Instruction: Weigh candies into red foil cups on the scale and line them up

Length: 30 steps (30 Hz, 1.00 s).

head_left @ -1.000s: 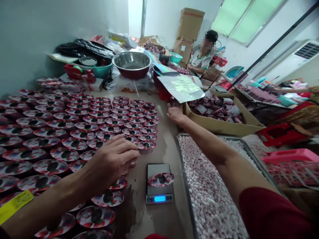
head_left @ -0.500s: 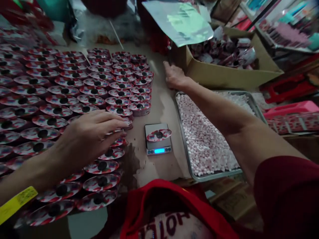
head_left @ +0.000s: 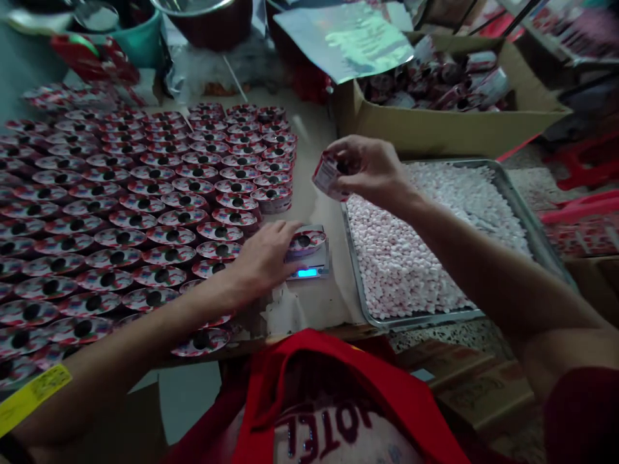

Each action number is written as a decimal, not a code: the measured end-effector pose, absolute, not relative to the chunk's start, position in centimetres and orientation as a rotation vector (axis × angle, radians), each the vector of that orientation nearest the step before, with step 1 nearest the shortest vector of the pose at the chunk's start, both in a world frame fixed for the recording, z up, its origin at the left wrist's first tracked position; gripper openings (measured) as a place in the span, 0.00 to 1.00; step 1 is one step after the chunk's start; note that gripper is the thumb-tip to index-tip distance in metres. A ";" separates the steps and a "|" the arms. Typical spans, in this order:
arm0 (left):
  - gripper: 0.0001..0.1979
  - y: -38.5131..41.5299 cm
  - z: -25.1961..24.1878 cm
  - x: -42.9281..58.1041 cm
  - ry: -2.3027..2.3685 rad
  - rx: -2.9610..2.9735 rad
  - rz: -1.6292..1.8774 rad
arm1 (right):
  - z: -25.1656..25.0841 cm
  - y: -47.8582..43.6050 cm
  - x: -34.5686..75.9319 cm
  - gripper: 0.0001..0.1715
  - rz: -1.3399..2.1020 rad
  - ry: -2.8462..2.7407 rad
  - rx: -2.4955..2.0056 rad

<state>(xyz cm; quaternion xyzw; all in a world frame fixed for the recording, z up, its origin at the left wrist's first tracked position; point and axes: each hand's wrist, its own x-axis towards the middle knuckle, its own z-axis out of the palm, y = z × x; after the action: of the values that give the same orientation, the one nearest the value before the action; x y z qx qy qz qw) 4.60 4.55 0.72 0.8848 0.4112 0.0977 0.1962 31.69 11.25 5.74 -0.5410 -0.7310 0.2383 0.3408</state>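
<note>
A small digital scale (head_left: 309, 258) with a lit blue display carries a red-and-white oval container (head_left: 307, 241). My left hand (head_left: 267, 256) is at the scale's left side, its fingers closed round the left end of that container. My right hand (head_left: 370, 169) grips another printed container (head_left: 330, 174) above the table, by the tray's upper left corner. Many matching containers (head_left: 153, 174), each with a dark round hole on top, stand in rows to the left. Small whitish pieces (head_left: 401, 258) fill the metal tray (head_left: 363, 299) on the right.
Behind the tray, a cardboard box (head_left: 435, 132) holds more printed packages. A shiny sheet (head_left: 345, 42) lies over its left corner. Bowls, a teal basin (head_left: 140, 42) and plastic bags sit at the back. A red stool (head_left: 587, 164) is at the far right.
My left hand has moved right from the rows to the container on the scale. My right hand has moved from beside the box towards me and now holds a container.
</note>
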 end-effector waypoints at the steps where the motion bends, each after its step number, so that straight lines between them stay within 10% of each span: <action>1: 0.25 4.3 0.6 5.2 1.146 2.474 0.267 | 5.3 10.1 31.6 0.27 0.686 -1.849 -1.357; 8: 0.16 -1.7 4.2 2.3 1.106 2.486 0.479 | 1.4 4.7 27.1 0.09 0.754 -2.145 -1.051; 15: 0.15 -7.0 3.8 -0.3 1.225 2.293 0.744 | 0.8 1.3 27.9 0.21 0.442 -2.301 -1.302; 18: 0.17 -6.9 3.3 1.0 1.240 2.247 0.755 | 2.9 0.4 33.2 0.09 0.177 -2.244 -1.546; 30: 0.19 -6.0 1.5 6.0 1.209 2.123 0.704 | 2.4 0.0 40.3 0.12 -0.104 -2.669 -1.818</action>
<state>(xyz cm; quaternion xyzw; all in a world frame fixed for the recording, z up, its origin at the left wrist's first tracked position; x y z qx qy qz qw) 5.98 -6.01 1.47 0.7978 0.4544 0.2645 0.2952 40.25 -0.03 2.37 -0.5620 -0.8253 -0.0320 -0.0447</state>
